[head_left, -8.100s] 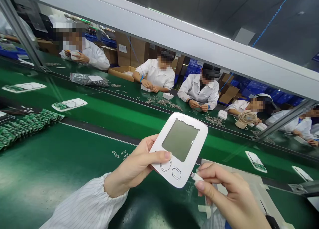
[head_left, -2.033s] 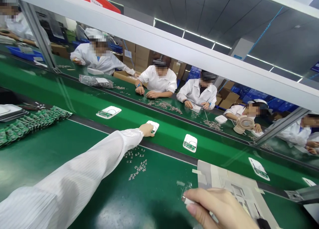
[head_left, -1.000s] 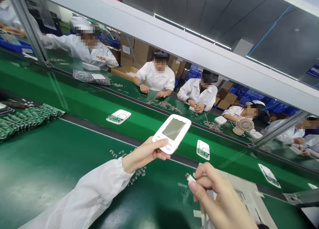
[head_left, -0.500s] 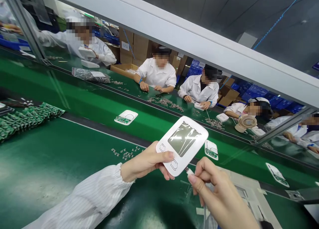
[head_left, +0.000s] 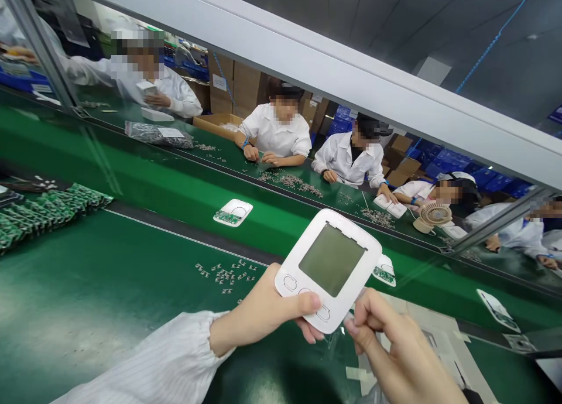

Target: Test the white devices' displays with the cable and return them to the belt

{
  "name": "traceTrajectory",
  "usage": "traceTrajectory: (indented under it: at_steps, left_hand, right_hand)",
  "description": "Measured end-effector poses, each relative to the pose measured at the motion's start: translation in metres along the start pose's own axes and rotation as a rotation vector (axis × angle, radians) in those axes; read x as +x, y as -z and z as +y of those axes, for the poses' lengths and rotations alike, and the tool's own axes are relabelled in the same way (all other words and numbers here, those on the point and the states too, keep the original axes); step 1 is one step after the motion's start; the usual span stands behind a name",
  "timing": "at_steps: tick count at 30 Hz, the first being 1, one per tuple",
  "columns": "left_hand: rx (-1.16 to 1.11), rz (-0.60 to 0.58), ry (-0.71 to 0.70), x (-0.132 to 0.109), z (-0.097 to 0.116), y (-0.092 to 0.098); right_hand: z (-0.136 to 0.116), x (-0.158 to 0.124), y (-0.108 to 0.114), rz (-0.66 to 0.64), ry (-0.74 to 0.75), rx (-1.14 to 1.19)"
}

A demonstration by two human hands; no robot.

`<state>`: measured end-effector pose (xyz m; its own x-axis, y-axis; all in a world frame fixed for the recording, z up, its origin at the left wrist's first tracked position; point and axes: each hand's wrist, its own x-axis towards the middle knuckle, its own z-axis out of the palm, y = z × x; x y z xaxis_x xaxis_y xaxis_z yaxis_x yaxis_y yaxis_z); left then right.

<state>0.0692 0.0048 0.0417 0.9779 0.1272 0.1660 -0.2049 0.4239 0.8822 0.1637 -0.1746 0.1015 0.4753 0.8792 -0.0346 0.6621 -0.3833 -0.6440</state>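
My left hand [head_left: 272, 301] is closed around the lower left of a white electronic device [head_left: 290, 263] with a grey-green screen [head_left: 332, 259] and outlined buttons. Its thumb presses on the front, near the buttons, and its fingers support the back. My right hand [head_left: 390, 336] is at the device's lower right edge, thumb and forefinger pinched on a cable plug [head_left: 349, 317]. Only a little of the plug shows, and I cannot tell whether it is fully seated. Below both hands lies the green work surface [head_left: 132, 275].
Several white housings with circuit boards [head_left: 233, 212] lie on the green conveyor [head_left: 175, 184]. Small metal parts [head_left: 227, 274] are scattered before it. Stacked circuit boards [head_left: 52, 211] sit at left. A taped sheet [head_left: 432, 328] lies right. Across the belt, co-workers [head_left: 281, 123] sit behind a metal frame.
The device has come slightly closer and to the right, its screen losing the glare. My right hand's plug has moved up against its edge. The housings on the conveyor have shifted right.
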Motion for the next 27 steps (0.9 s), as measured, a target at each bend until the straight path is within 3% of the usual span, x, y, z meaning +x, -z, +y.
traceTrajectory:
  at_steps: [5,14,27]
  left_hand:
    - [-0.019,0.117,-0.061,-0.004,-0.011,-0.012]
    - [0.049,0.145,-0.047,-0.004,-0.008,-0.011]
    - [0.157,0.209,-0.030,-0.011,-0.009,-0.015]
  right_hand:
    - [0.004,0.002,0.001,0.086,-0.007,-0.039]
    - [0.000,0.006,0.004,-0.024,0.050,0.015]
    - [0.003,0.002,0.005,-0.009,0.073,-0.051]
